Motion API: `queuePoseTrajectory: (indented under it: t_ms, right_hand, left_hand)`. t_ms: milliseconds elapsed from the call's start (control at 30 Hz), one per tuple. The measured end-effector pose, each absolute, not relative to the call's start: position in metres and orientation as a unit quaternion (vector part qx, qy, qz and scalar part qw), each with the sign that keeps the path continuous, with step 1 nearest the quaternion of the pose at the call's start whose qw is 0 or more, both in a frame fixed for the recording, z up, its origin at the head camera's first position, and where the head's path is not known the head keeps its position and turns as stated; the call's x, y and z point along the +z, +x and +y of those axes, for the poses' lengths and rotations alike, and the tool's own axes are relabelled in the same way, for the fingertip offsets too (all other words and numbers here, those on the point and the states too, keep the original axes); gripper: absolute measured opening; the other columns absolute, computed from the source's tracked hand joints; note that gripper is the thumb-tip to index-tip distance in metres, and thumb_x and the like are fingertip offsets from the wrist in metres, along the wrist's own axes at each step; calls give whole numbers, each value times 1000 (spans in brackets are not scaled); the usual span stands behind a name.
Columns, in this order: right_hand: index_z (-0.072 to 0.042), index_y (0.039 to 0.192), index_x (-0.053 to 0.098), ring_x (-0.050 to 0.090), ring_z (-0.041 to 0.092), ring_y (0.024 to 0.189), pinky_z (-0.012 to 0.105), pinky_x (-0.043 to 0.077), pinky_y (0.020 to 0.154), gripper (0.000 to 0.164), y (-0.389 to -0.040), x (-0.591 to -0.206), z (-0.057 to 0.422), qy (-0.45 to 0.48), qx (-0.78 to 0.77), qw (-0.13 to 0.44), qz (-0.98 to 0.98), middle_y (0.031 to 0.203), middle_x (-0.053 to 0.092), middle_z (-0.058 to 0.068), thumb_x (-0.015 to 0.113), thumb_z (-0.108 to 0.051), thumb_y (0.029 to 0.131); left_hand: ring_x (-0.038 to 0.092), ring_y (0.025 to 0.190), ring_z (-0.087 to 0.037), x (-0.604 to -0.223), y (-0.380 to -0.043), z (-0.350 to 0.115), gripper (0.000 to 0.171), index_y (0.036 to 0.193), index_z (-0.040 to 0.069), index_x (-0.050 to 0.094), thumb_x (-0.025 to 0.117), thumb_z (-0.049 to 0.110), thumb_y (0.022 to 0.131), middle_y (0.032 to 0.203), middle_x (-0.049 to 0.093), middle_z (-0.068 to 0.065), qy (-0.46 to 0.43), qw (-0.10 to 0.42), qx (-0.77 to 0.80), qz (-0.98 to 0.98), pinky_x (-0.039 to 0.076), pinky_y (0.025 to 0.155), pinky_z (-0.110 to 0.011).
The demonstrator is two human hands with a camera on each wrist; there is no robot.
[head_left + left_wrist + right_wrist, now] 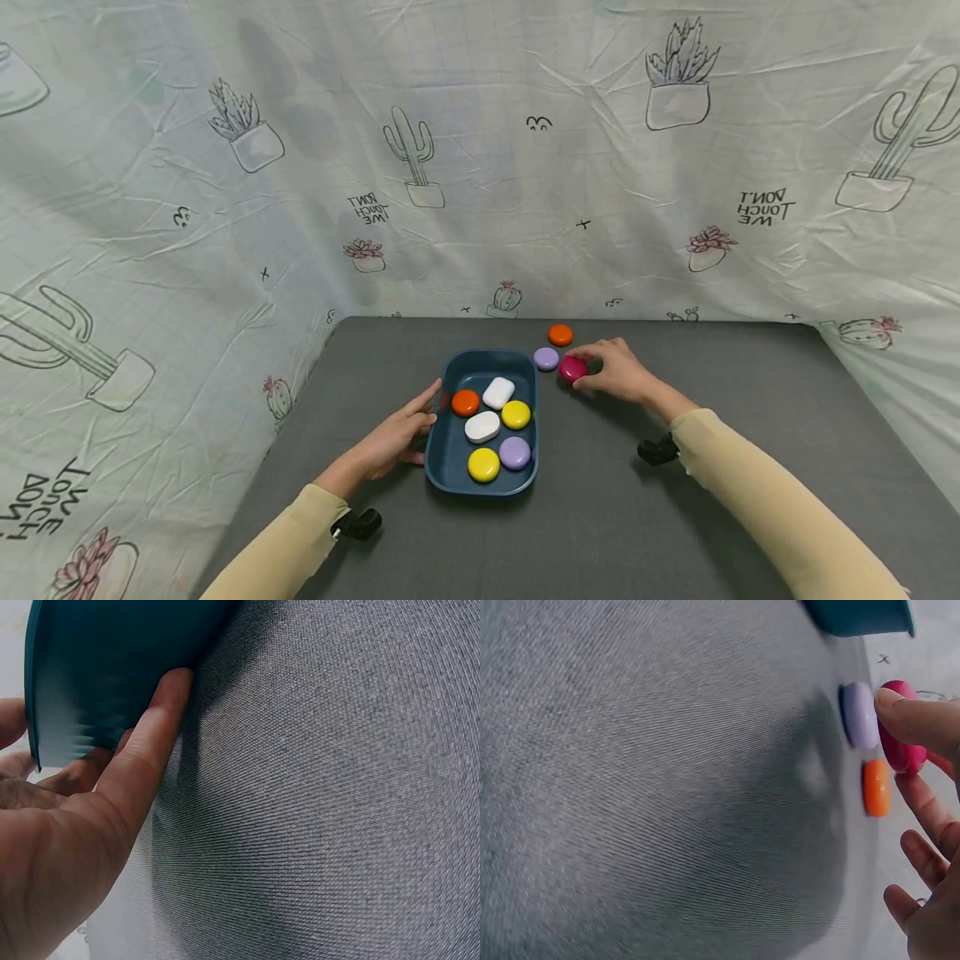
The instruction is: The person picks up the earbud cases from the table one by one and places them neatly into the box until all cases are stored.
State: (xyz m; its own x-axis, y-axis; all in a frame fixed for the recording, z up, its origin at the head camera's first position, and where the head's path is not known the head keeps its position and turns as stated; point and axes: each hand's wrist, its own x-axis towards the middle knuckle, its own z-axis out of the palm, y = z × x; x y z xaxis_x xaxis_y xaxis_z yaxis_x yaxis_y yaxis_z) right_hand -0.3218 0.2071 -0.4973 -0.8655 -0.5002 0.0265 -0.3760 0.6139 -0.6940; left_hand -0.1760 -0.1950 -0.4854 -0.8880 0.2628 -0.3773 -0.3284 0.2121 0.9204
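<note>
Crimson in hand: we see a glossy crimson disc (pixel 572 369) to the right of a dark blue tray (pixel 447 450), just beside a lilac disc (pixel 546 359) and near an orange disc (pixel 560 335) farther back on the grey worktop (pixel 600 517). The right hand (pixel 615 373) has its grip clamped on the crimson disc, thumb and fingertips at opposite edges; it appears raised off the worktop, though we cannot tell by how much.

We judge the disc light and stiff, not easily broken, its polished skin apt to slide under an uneven squeeze. The rounded side edge looks to us the surest hold, thumb and finger facing across the middle; the domed faces would give less purchase.

At the tray's left wall, the left hand (pixel 386 446) rests with its grip apart, fingers fairly straight against rim and outer side. The tray also strikes us as stiff and light, best held by that wall.

The disc is thick and pebble-smooth, its colour a deep pink-red. Inside the round-cornered tray we count six more: an orange piece (pixel 465 403), two white pieces (pixel 482 427) of oblong shape, two yellow pieces (pixel 483 465) and a lilac piece (pixel 514 453).
</note>
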Motion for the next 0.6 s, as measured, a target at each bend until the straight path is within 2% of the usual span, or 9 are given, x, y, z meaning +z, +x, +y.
queuePoseTrajectory:
  t_ms: [200,433,600]
  right_hand:
    - [-16,134,69,34,39,123,55,37,92,53,-318,-484,208,-263,-369,68,889,119,65,10,86,-22,84]
    - [-18,134,70,38,32,118,46,42,85,54,-314,-460,203,-284,-349,51,891,116,64,6,88,-25,83]
    - [-18,132,72,44,31,111,45,42,82,55,-308,-441,195,-332,-334,19,882,112,66,4,89,-27,81]
  left_hand:
    - [39,140,-45,-487,-176,-194,62,162,47,20,44,24,110,168,10,-19,-30,233,626,743,57,82,-51]
    - [39,140,-45,-487,-177,-195,62,162,47,20,43,23,110,168,9,-19,-30,231,624,746,57,82,-51]
    - [39,140,-45,-488,-177,-195,62,162,47,19,43,23,110,168,8,-18,-26,233,624,746,57,83,-52]
